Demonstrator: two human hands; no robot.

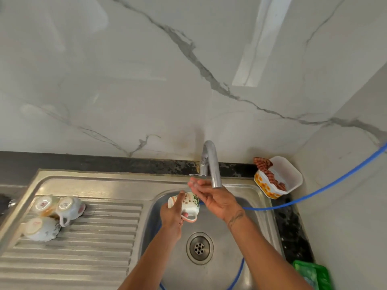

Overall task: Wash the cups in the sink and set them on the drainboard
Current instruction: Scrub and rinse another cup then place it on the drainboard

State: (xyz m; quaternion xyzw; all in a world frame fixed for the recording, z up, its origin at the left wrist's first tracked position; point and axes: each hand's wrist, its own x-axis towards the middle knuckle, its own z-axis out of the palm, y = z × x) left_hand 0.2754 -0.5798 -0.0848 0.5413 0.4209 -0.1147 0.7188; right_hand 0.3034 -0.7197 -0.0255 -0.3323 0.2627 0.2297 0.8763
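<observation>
The green thing (312, 275) at the lower right of the sink (247, 243) is cut off by the frame edge, so I cannot tell what it is. A dark object at the far left of the drainboard (83, 248) is also mostly out of the picture. Whether water is running from the tap (211, 164) is hard to make out. A blue hose (314, 195) is passing from the right wall down into the sink, and part of it is hiding behind the arms.

To the right of the tap, a white square container (279, 177) with orange flowers is holding a red checked cloth (270, 174). The sink basin is showing only its drain (200, 248) and the hose.

Three cups are sitting upside down on the drainboard, at the left of the sink: one (45, 206) with an orange tint, one (70, 209) with its handle toward me, one (41, 229) closest to me.

The patterned cup (189, 203) is being held over the sink, just below the tap, lying on its side. The left hand (172, 214) is gripping it, fingers closed around the body and through the handle. The right hand (213, 195) is open, fingers spread and loose, touching the cup's far end near the spout.
</observation>
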